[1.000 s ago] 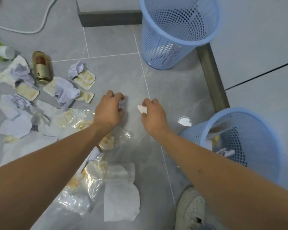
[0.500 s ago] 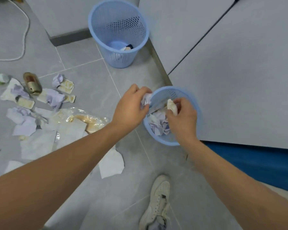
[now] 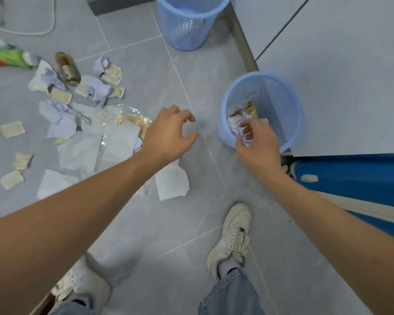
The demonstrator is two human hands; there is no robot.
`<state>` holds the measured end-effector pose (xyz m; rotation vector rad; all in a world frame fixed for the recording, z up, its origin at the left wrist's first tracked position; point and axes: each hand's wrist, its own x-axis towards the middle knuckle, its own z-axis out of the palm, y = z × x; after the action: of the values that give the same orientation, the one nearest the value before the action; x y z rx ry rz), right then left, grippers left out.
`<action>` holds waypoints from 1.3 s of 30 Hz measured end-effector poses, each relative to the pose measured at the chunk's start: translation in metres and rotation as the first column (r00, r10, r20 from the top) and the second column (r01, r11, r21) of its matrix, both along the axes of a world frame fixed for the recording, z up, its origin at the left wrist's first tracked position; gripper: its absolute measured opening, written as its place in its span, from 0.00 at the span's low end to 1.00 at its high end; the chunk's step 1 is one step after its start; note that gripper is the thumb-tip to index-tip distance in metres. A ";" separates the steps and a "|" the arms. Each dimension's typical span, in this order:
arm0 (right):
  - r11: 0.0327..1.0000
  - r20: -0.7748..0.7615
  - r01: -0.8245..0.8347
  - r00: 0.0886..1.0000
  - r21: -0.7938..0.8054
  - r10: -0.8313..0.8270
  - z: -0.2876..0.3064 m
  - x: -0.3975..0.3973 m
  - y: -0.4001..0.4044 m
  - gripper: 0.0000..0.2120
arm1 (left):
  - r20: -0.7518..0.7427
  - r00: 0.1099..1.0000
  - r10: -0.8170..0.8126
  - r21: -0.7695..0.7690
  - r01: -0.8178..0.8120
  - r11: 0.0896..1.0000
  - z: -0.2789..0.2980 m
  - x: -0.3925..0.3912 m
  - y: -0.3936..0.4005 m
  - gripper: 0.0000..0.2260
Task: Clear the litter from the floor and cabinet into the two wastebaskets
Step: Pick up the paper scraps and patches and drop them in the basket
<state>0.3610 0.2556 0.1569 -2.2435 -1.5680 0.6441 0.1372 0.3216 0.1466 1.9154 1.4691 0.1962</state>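
Observation:
My left hand (image 3: 168, 133) hovers open and empty over the floor, left of the near blue wastebasket (image 3: 298, 110). My right hand (image 3: 257, 144) is over that basket's front rim with fingers spread; crumpled paper and wrappers (image 3: 234, 126) lie inside, just under the fingertips. A second blue wastebasket (image 3: 184, 30) stands further back. Litter covers the floor on the left: crumpled paper (image 3: 62, 123), clear plastic wrap (image 3: 127, 119), yellowish pads (image 3: 11, 129), a brown bottle (image 3: 67, 69), a green bottle (image 3: 7, 57) and a white sheet (image 3: 171, 183).
The grey cabinet (image 3: 350, 76) rises on the right, right behind the near basket. A small scrap (image 3: 308, 178) lies on a blue surface below it. A white cable (image 3: 32, 31) loops at the back left. My shoes (image 3: 232, 235) stand on the tiles below.
Both hands carried small scraps from the floor to the near basket. My left hand has since let go and drawn back left; my right hand's fingers have spread over the basket.

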 end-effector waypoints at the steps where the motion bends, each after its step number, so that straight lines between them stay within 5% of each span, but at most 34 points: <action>1: 0.999 -0.025 -0.039 0.999 -0.001 0.039 -0.006 -0.021 -0.005 0.12 | -0.018 0.999 0.048 -0.017 -0.048 0.999 -0.006 -0.029 -0.010 0.14; 8: 0.957 -0.118 -0.206 0.976 -0.205 0.185 -0.095 -0.121 -0.044 0.15 | -0.206 0.953 0.222 -0.141 -0.254 0.957 -0.070 -0.175 -0.087 0.13; 16: 0.818 -0.006 -0.393 0.903 -0.421 0.430 -0.201 -0.160 -0.072 0.25 | -0.257 0.883 0.393 -0.098 -0.428 0.898 -0.164 -0.217 -0.111 0.17; 22: 0.781 0.117 -0.411 0.848 -0.471 0.517 -0.242 -0.174 -0.084 0.41 | -0.203 0.956 0.212 0.108 -0.193 0.975 -0.202 -0.221 -0.074 0.23; 27: 0.824 0.169 -0.433 0.840 -0.364 0.516 -0.259 -0.168 -0.081 0.27 | -0.300 0.953 0.036 0.052 -0.021 0.998 -0.230 -0.196 -0.027 0.27; 33: 0.866 0.016 -0.450 0.886 -0.216 0.464 -0.264 -0.161 -0.082 0.06 | -0.405 0.914 -0.030 -0.016 0.025 1.000 -0.250 -0.188 -0.020 0.09; 39: 0.895 -0.128 -0.437 0.896 -0.092 0.424 -0.230 -0.174 -0.088 0.12 | -0.286 0.954 0.086 0.014 -0.086 0.996 -0.230 -0.191 -0.032 0.04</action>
<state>0.1867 0.1671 -0.0734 -1.9044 -2.0409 0.9788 -0.0539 0.2892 -0.0832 1.9431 1.7430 -0.0445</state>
